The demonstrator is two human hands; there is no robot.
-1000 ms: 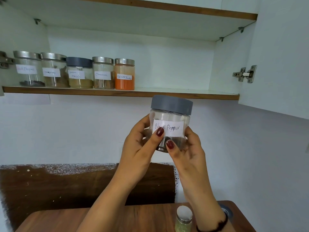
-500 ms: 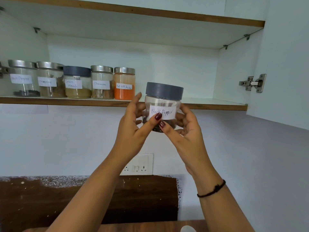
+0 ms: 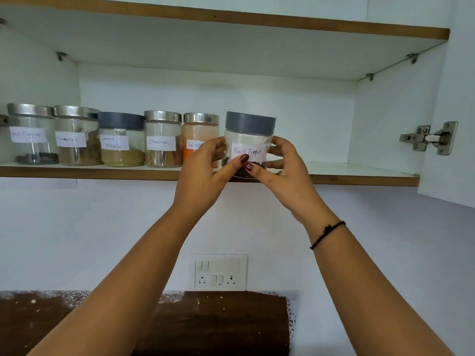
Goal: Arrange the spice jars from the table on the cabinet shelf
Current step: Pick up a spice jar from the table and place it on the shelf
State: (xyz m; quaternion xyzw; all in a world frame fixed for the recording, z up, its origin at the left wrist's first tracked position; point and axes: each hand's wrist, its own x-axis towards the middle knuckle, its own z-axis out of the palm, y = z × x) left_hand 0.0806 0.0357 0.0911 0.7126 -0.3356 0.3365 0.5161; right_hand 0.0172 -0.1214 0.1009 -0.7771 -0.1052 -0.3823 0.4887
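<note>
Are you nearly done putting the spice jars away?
Done: five labelled jars stand in a row on the shelf. In hand: left hand and right hand hold the Black Pepper jar at the shelf's front edge, not yet set down. Left: cannot tell, the table is out of view.

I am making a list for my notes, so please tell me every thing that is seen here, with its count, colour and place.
Black Pepper jar: 1, clear with grey lid, held in front of the shelf edge, right of the row.
steel-lidded jars: 4, clear with silver lids, in the row on the shelf.
Garam Masala jar: 1, clear with grey lid, third from left in the row.
shelf: 1, white with brown edge, inside the open cabinet.
hinge: 1, silver, cabinet's right side.
switch plate: 1, white, wall below the shelf.
panel: 1, dark brown, bottom of the wall.
bracelet: 1, black, right wrist.
left hand: 1, grips the Black Pepper jar's left side.
right hand: 1, grips its right side.
</note>
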